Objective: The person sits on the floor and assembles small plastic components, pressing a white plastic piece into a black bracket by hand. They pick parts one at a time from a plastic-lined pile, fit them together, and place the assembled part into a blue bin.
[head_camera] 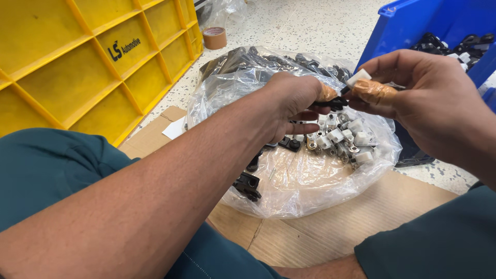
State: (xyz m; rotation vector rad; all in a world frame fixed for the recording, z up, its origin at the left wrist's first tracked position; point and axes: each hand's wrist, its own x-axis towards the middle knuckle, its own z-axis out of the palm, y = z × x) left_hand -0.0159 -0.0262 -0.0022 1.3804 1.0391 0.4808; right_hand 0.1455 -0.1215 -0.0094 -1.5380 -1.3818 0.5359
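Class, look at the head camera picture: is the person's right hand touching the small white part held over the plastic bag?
Touching. The head view shows the right hand pinching the small white part between its taped thumb and a fingertip, with no gap visible.

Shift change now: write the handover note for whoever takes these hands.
Left hand: taped thumb pinching a small black plastic part.
Right hand: taped finger pressing a small white plastic clip against that part.
Supplies: loose white clips and black parts in the clear plastic bag below; more in the blue plastic bin.
Done: pieces brought together. Left: whether they are fully seated cannot be told.
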